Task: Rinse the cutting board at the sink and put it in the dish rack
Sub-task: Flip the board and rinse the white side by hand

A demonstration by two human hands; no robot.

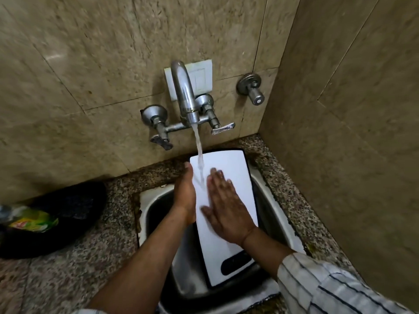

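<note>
Far left: a dark round pan (68, 214) lies on the speckled granite counter (108, 252), with a green-labelled bottle (29, 219) blurred at the picture's left edge, partly over the pan.
Sink: the steel sink (156, 214) is set into the counter, in the corner of the tiled walls.
Left hand: the left hand (184, 196) holds the left long edge of the cutting board; its grip is closed over that edge, fingers hidden behind the board.
Tap: the wall tap (184, 96) is running, and the stream of water (199, 152) lands on the board's far part, between the two hands.
Cutting board: the white cutting board (231, 177) stands tilted in the sink, far end leaning up near the wall, near end with its dark handle slot down in the basin.
Right hand: the right hand (224, 209) lies flat on the board's face, fingers spread and pressed to the surface, holding nothing.
Right sleeve: a striped sleeve (328, 284) covers the right forearm.
Far right: a separate valve knob (251, 88) sits on the wall.
</note>
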